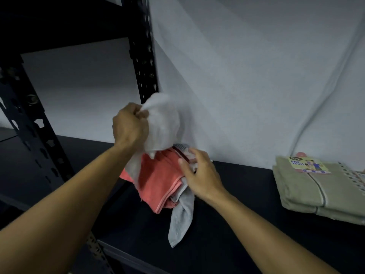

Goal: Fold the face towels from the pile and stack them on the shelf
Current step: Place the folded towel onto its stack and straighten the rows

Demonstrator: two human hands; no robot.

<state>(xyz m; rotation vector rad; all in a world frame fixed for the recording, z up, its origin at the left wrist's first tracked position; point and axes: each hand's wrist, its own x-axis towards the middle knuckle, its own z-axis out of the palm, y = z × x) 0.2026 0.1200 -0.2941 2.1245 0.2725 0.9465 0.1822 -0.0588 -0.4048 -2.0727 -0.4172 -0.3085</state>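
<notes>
Two hands working at one small pile on the dark shelf (246, 204): left hand (129, 125) gripping a bunched white face towel (163, 125) in a closed fist and holding it raised just above the coral towel (158, 180), right hand (199, 173) resting with curled fingers on the far side of that coral towel, touching a printed label (182, 149) and some pale cloth there; impossible to tell whether pinching or merely pressing. Judging the white towel light, soft and limp, sagging under the fist, so likely needing two corners taken and shaken out flat before folding, not a grab by the middle. Counting in the pile: one coral towel, loosely folded; one white towel in the air; one grey towel (181, 220) trailing out from under the coral towel toward the shelf's front edge; any more underneath hidden. Well to the right of the coral towel, lying against the white sheet (246, 76), one stack of olive-green towels (316, 192), apparently two layers, bearing one "Face Towel" tag (308, 165). Standing left of and behind the coral towel, black slotted uprights (145, 62) of the rack.
</notes>
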